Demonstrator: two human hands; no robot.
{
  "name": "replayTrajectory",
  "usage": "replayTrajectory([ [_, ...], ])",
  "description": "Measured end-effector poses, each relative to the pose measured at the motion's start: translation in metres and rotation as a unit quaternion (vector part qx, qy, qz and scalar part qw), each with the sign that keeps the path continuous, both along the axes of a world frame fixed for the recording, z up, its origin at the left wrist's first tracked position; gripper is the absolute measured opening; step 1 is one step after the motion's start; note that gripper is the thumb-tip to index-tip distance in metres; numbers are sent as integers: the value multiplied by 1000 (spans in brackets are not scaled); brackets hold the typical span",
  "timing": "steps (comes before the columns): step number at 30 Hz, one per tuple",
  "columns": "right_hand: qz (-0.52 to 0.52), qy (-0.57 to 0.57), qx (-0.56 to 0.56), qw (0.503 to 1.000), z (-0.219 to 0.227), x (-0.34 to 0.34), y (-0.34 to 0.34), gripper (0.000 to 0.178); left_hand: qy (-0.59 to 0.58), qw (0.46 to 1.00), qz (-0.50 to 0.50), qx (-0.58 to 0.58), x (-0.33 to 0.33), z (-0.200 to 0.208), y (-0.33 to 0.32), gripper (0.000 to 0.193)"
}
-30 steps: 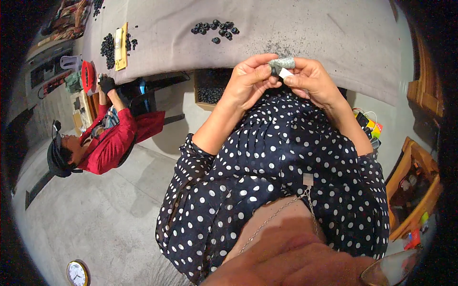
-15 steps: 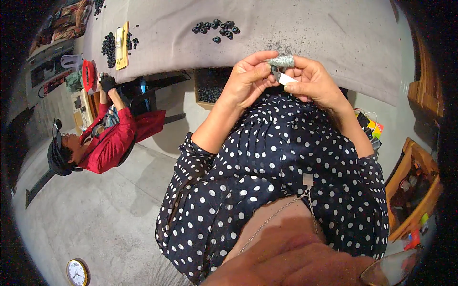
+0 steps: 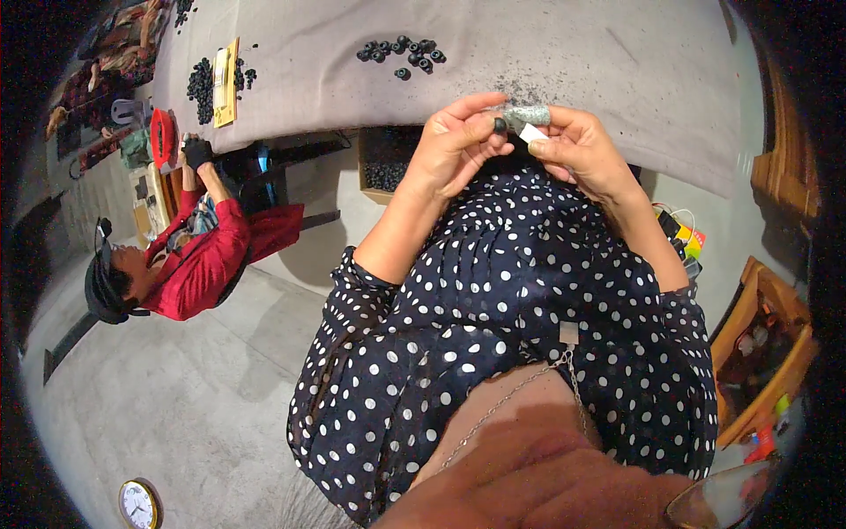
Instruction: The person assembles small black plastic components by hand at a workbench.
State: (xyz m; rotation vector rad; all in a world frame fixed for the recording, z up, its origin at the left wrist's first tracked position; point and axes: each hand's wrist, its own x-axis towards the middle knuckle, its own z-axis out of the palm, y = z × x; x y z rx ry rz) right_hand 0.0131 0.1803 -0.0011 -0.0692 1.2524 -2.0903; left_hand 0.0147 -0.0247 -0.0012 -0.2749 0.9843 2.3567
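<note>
Wide cloth to my right, beads ahead on my left

My left hand [image 3: 458,145] and right hand [image 3: 583,154] nearly meet at the near edge of the table [image 3: 652,62]; a dark bead [image 3: 500,125] and a white piece [image 3: 532,134] crowd the gap between them. Beyond my fingertips, dark grains [image 3: 522,90] lie low enough to pass over. Ahead leftward, a cluster of black beads [image 3: 403,54] blocks a low sweep, but bare cloth separates it from the yellow board [image 3: 231,84]. Rightward, the cloth is broad and open. My dotted dress [image 3: 529,238] limits dropping down; a box [image 3: 375,196] sits beside my left forearm, below table height.
</note>
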Motion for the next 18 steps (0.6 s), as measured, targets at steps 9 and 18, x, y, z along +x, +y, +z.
replayTrajectory([
  [9,1,-10,10,1000,4,2,-5,33,134,954,121,-241,-21,15,-26,22],
  [18,-29,-29,8,999,1,0,-5,35,382,657,176,-626,-79,1,-65,15],
])
